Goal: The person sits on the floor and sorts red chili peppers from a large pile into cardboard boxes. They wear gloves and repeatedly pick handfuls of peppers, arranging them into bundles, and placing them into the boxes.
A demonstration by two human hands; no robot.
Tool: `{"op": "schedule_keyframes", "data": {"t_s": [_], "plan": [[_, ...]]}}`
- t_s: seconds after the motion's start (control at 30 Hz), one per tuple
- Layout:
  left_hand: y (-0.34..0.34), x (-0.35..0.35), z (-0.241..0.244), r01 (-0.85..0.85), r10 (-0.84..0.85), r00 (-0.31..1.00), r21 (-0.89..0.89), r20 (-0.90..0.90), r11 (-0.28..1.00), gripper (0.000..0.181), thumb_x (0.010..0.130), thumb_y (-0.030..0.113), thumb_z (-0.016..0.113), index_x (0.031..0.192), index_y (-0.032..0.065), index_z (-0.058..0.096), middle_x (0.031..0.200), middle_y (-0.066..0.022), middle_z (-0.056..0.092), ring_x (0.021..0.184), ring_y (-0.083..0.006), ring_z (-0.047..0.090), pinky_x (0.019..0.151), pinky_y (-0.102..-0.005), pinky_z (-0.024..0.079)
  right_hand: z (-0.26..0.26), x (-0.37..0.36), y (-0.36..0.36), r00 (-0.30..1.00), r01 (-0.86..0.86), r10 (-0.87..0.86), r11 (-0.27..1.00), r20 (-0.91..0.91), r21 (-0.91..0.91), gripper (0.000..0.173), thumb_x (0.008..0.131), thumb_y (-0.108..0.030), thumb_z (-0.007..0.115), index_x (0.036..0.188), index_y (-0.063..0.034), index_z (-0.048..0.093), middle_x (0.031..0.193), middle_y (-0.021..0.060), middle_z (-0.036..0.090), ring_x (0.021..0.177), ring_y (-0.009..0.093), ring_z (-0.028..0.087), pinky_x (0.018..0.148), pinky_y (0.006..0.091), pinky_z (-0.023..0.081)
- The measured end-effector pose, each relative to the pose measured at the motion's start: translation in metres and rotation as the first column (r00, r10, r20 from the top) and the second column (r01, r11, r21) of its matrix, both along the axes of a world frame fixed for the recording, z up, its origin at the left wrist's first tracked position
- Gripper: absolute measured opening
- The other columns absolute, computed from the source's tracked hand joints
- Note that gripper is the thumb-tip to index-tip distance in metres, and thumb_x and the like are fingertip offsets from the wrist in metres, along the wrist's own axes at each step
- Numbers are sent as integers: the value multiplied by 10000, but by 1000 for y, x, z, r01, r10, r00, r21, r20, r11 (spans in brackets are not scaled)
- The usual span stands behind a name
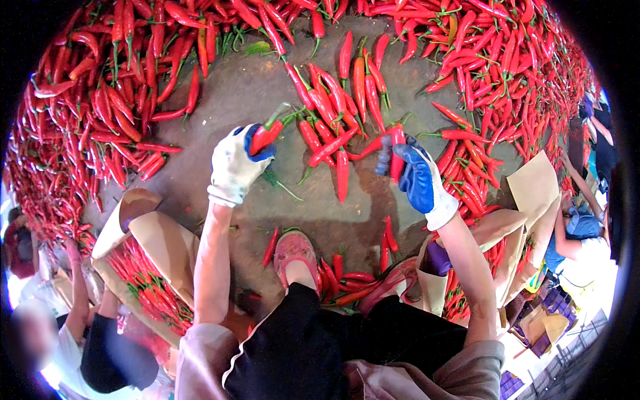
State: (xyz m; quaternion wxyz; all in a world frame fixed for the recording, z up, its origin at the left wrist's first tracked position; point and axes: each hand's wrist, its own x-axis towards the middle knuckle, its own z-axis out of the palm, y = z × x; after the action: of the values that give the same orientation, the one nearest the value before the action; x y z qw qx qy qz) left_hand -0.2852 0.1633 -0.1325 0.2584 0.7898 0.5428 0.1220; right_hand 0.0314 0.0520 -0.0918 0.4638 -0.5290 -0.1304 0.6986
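Observation:
My left hand (242, 162), in a white knit glove with blue coated fingers, is closed round red chili peppers (266, 137) whose green stems point up and right. My right hand (412, 172), gloved the same way, has its blurred fingers round an upright red chili pepper (397, 150). Between the two hands a loose cluster of red chili peppers (330, 117) lies on the grey floor (225, 90). One chili pepper (342, 175) points down towards my feet. A wilted green sprig (280, 182) lies just below my left hand.
Large heaps of red chilies rise at left (115, 100) and right (500, 65). Paper-lined containers of chilies stand beside my left leg (160, 240) and my right arm (505, 230). My pink shoes (295, 250) are among loose chilies. Other people sit at the far left (100, 350) and far right (575, 240).

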Motion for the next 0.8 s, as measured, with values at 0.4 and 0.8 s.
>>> {"op": "schedule_keyframes", "data": {"t_s": [0.4,0.8], "plan": [[-76,6,-9,83,892,334,-952,306,295,267,831,216,628,1037,48,647,850,1,634,636,-81,528,548,-230,417,-30,-81,26,-513,-734,41,497,857,-463,497,711,-316,724,1166,-189,573,978,75,585,903,270,605,776,420,491],[-52,60,-9,-207,552,674,-591,492,780,318,781,175,716,1036,30,592,813,-97,655,701,-230,642,645,-360,518,-2,-9,-3,936,60,-55,998,348,-5,276,839,-97,676,1092,-21,597,915,67,684,757,100,631,702,254,521]]}}
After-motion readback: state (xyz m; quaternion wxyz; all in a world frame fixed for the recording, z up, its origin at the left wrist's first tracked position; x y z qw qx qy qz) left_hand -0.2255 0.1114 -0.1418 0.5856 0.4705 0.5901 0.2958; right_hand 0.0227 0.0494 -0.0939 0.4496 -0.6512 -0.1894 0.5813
